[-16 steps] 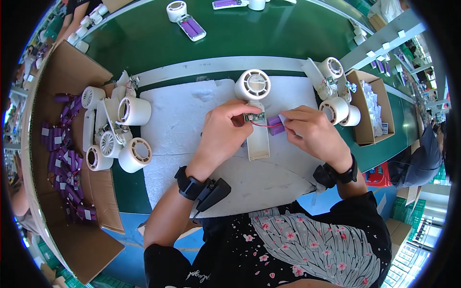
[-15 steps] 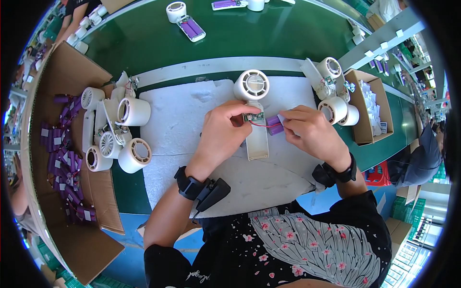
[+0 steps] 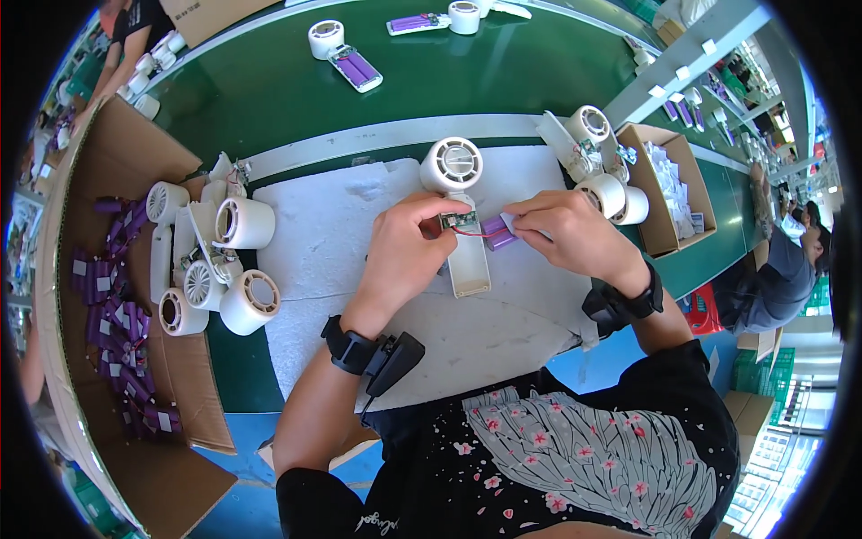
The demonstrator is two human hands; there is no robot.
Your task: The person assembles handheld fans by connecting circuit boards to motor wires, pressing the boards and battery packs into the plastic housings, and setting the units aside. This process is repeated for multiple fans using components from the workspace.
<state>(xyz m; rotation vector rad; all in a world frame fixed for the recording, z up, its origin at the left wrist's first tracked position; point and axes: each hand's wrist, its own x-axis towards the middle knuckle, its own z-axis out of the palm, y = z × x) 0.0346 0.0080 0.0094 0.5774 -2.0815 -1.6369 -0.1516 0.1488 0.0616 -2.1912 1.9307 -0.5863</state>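
A white handheld fan with a round head (image 3: pixel 452 164) lies on the foam mat, its open handle shell (image 3: pixel 470 270) toward me. My left hand (image 3: pixel 406 251) pinches a small green circuit board (image 3: pixel 460 220) at the top of the handle. Red wire (image 3: pixel 468 234) runs from the board to a purple battery pack (image 3: pixel 499 234) just right of the handle. The fingers of my right hand (image 3: pixel 575 235) are closed on the pack's right end, where a small white piece (image 3: pixel 509 221) shows. Those fingertips partly hide the pack.
On the left, a cardboard box (image 3: pixel 211 395) holds many purple battery packs, beside several white fan parts (image 3: pixel 245 223). More fan bodies (image 3: pixel 590 124) and a box of white slips (image 3: pixel 709 207) stand right. Beyond a pale rail (image 3: pixel 377 135), fans with purple packs (image 3: pixel 356 69) lie on the green surface.
The whole view has shifted slightly, so the mat and boxes sit a little differently. Both hands keep their grips; the purple pack looks slightly more tilted beside the handle.
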